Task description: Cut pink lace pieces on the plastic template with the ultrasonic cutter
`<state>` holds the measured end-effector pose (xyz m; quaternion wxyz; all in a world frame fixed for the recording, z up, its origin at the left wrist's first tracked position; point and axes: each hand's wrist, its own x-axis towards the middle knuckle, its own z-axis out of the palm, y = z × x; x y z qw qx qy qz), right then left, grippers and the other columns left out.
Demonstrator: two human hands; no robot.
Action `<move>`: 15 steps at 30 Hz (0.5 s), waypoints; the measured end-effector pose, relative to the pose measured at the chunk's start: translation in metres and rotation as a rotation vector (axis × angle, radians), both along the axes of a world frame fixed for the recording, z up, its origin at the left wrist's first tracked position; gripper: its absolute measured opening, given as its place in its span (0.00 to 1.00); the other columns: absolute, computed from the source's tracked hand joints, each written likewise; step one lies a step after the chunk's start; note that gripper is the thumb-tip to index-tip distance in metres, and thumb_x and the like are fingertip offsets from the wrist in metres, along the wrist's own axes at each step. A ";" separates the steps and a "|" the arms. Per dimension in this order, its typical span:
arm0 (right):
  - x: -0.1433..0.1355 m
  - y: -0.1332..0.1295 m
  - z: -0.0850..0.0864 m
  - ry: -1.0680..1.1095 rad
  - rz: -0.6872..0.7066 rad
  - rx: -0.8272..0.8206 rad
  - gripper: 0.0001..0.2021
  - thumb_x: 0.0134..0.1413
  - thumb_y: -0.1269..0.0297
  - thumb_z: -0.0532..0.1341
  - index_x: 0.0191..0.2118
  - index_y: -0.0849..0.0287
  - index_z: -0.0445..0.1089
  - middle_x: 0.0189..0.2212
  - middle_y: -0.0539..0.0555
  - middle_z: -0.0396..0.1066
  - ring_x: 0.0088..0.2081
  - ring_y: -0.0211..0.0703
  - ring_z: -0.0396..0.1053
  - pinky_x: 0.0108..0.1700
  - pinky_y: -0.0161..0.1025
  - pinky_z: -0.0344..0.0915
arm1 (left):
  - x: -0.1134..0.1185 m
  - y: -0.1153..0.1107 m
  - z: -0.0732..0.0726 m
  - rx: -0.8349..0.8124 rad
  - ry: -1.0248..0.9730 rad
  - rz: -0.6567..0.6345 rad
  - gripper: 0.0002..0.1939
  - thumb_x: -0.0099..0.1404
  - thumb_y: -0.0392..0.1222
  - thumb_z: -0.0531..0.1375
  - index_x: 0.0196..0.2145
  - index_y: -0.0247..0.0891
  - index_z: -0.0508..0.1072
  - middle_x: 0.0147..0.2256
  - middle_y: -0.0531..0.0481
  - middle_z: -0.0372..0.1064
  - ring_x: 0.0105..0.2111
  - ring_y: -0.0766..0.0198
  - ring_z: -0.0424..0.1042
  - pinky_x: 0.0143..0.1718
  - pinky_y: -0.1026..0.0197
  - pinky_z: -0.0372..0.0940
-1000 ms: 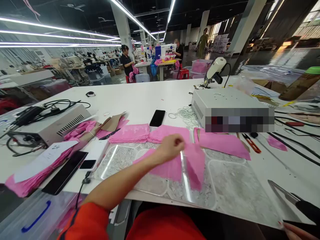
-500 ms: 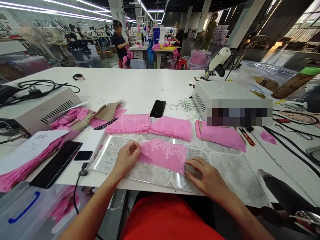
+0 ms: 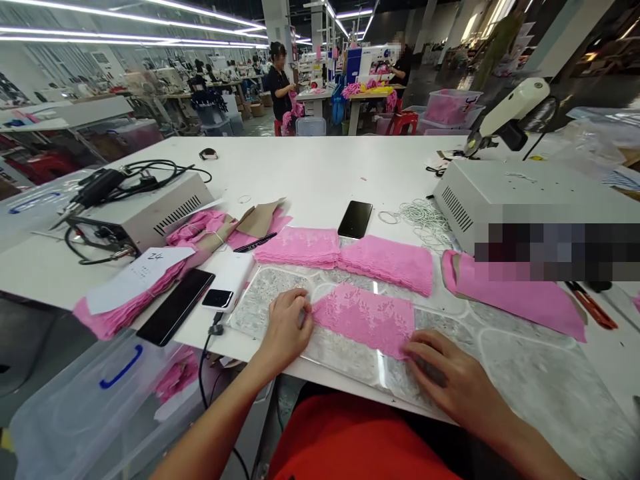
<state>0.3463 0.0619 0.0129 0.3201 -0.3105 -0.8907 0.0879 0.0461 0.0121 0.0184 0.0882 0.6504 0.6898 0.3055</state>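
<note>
A pink lace piece lies on the grey marbled board in front of me. My left hand pinches its pointed left end between thumb and fingertips. At the lower right corner of the lace, my right hand has its curled fingertips on the edge; the exact grip there is partly hidden. Just behind are two neat stacks of pink lace pieces, a left stack and a right stack, side by side. Farther right lies a folded pink fabric piece with brown card showing.
On the left are a grey metal box with cables, a pink bundle under a paper marked 24, a black tablet-like slab and a white power bank. A phone lies behind the stacks. An orange cutter lies right.
My view has turned left, so the table appears shifted rightward. Both hands stay at the two ends of the lace, and the right fingertips now overlap its corner.
</note>
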 end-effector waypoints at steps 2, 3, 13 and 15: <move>0.002 -0.001 0.000 -0.021 -0.005 0.020 0.09 0.58 0.66 0.59 0.44 0.54 0.71 0.40 0.57 0.72 0.39 0.43 0.75 0.38 0.38 0.75 | -0.005 -0.004 0.001 0.005 0.024 -0.040 0.08 0.60 0.30 0.56 0.37 0.39 0.69 0.49 0.43 0.68 0.52 0.52 0.66 0.54 0.43 0.60; 0.002 -0.001 0.001 -0.027 -0.007 0.027 0.09 0.58 0.65 0.59 0.44 0.54 0.70 0.40 0.57 0.72 0.39 0.43 0.75 0.38 0.37 0.75 | -0.008 -0.005 0.002 0.009 0.031 -0.063 0.10 0.60 0.31 0.57 0.40 0.39 0.69 0.50 0.42 0.68 0.53 0.52 0.66 0.54 0.44 0.61; -0.004 0.010 -0.002 0.007 0.060 0.082 0.08 0.63 0.67 0.53 0.38 0.53 0.69 0.33 0.52 0.74 0.32 0.38 0.75 0.34 0.31 0.72 | -0.037 0.003 0.005 0.014 0.189 -0.370 0.06 0.67 0.37 0.59 0.40 0.42 0.76 0.56 0.42 0.65 0.57 0.49 0.63 0.57 0.43 0.60; -0.003 0.014 0.003 0.003 0.081 -0.017 0.08 0.63 0.66 0.53 0.36 0.53 0.69 0.32 0.52 0.74 0.31 0.36 0.74 0.32 0.30 0.71 | -0.035 0.007 0.007 0.020 0.182 -0.377 0.06 0.68 0.36 0.58 0.37 0.41 0.76 0.54 0.43 0.67 0.55 0.52 0.65 0.56 0.47 0.61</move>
